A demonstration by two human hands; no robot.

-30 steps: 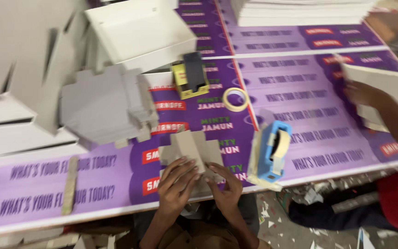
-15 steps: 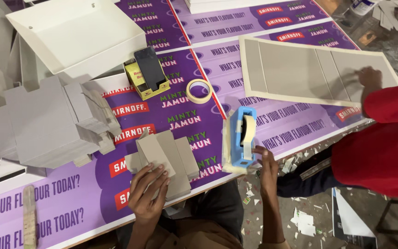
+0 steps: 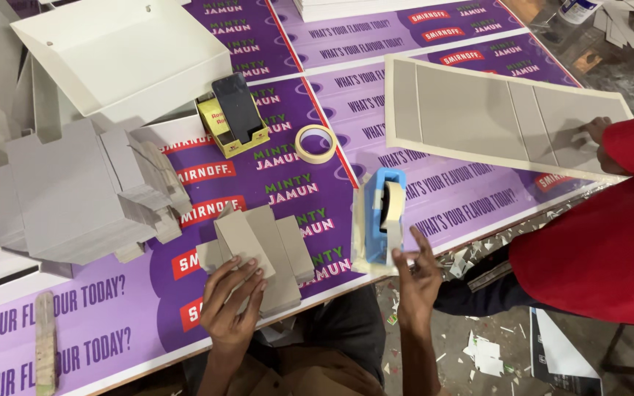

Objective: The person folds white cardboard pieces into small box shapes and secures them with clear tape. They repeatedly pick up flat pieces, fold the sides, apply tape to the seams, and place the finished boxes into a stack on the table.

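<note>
Box-making workshop: cardboard blanks (image 3: 75, 198), tape dispenser (image 3: 381, 216).

Single head view, steep downward, close over purple table (image 3: 111, 345) near edge.
</note>
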